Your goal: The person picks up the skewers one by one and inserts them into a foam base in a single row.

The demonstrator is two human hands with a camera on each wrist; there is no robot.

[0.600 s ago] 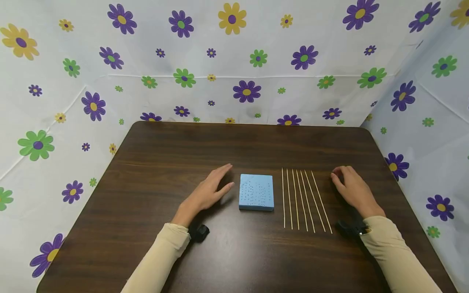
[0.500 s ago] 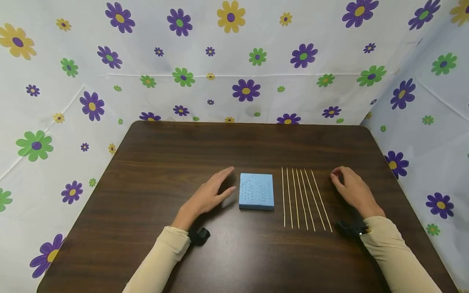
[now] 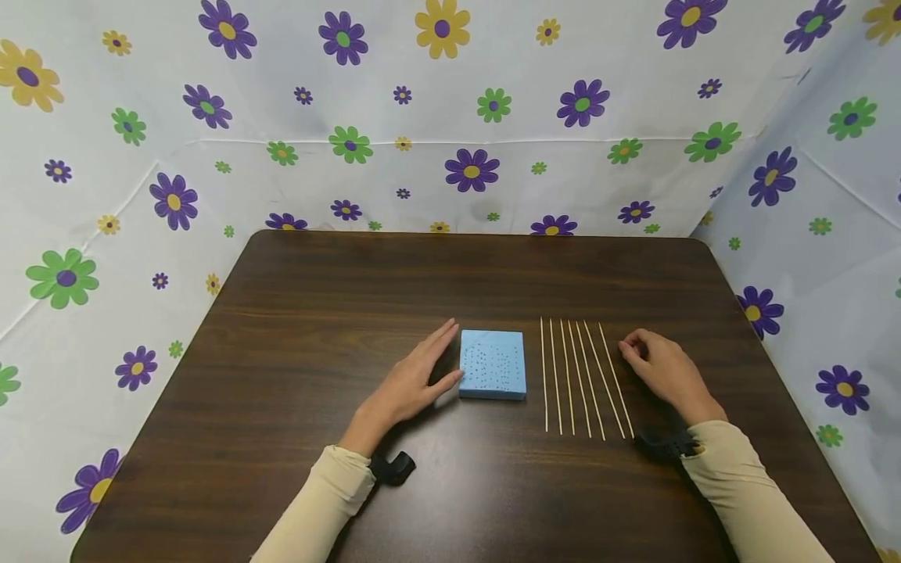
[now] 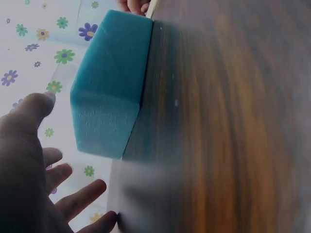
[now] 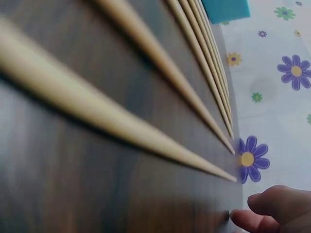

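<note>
A blue foam block (image 3: 493,363), its top dotted with small holes, lies on the table. My left hand (image 3: 408,383) is beside its left side, fingers extended and thumb spread. In the head view the thumb tip meets the block's edge; whether it touches, I cannot tell. The left wrist view shows the block (image 4: 112,73) past the spread fingers (image 4: 80,199). Several thin wooden skewers (image 3: 579,379) lie in a row right of the block, their pointed tips facing away. Right of the last skewer (image 5: 146,133) is my right hand (image 3: 669,371), fingers loosely curled, holding nothing.
Everything lies on a dark wood-grain table (image 3: 338,281) with rounded far corners. A white flower-patterned sheet (image 3: 394,117) hangs behind and along the sides. A black wrist camera (image 3: 394,469) sits on my left wrist, another (image 3: 665,444) on the right, close to the skewers' near ends.
My left hand has moved right, up to the block. My right hand has shifted left toward the skewers. The rightmost skewer's near end lies slightly further left.
</note>
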